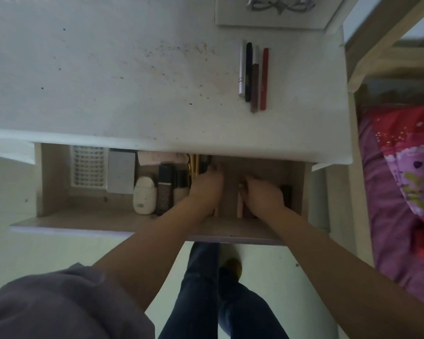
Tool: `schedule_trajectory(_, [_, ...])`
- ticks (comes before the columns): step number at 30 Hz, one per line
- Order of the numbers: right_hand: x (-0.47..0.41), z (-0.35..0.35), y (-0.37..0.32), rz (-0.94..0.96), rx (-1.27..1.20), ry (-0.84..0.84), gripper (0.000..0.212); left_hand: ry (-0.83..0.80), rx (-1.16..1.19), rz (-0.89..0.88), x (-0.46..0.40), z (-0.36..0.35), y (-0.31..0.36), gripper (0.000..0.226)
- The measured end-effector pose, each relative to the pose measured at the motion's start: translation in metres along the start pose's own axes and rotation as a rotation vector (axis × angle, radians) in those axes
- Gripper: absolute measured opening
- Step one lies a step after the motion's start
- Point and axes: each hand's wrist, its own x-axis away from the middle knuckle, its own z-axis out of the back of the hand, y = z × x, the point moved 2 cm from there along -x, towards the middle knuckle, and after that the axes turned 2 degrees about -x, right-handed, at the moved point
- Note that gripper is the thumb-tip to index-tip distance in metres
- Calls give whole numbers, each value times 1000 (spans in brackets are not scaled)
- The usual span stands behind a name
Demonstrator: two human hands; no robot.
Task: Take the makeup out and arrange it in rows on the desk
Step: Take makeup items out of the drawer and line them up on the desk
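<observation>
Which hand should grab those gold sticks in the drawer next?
The left hand, probably. Its fingertips already reach the gold sticks at the back of the drawer. The right hand sits farther right, over a pale tube.

Four slim makeup sticks on the desk (108, 69): one silver (241, 69), one black (248, 72), one brown-and-silver (254, 86), one red (264, 79). One open drawer (83, 218), two hands inside (left (207, 184), right (263, 194)). One white basket (88, 165), one grey box (121, 172), one white oval case (144, 195).
</observation>
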Motion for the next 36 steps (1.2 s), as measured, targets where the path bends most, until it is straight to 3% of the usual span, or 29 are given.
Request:
schedule_trajectory(5, [14,3,-2,27,-133,-1,31,107,226,-27,25,0,-5,32])
schedule_trajectory(9, [32,20,-15,106,-288,-103,13,85,434,-123,46,18,-3,26])
schedule_trajectory(14, [32,105,-34,241,-421,48,9,346,647,-289,46,106,-3,22])
schedule_trajectory(18, [-14,189,-26,245,-500,354,11,489,799,-178,-7,180,-14,15])
schedule_trajectory(21, [-65,217,-9,77,-497,433,11,418,759,-60,-61,200,-15,11])
schedule_trajectory(25, [-112,206,-1,-32,-429,379,17,366,707,-11,-108,203,-4,17])
schedule_trajectory(32, [-109,205,-14,-17,-404,413,24,372,683,-18,-103,206,3,30])
schedule_trajectory(36, [-43,194,-22,173,-439,470,10,467,648,-200,-30,174,-8,6])
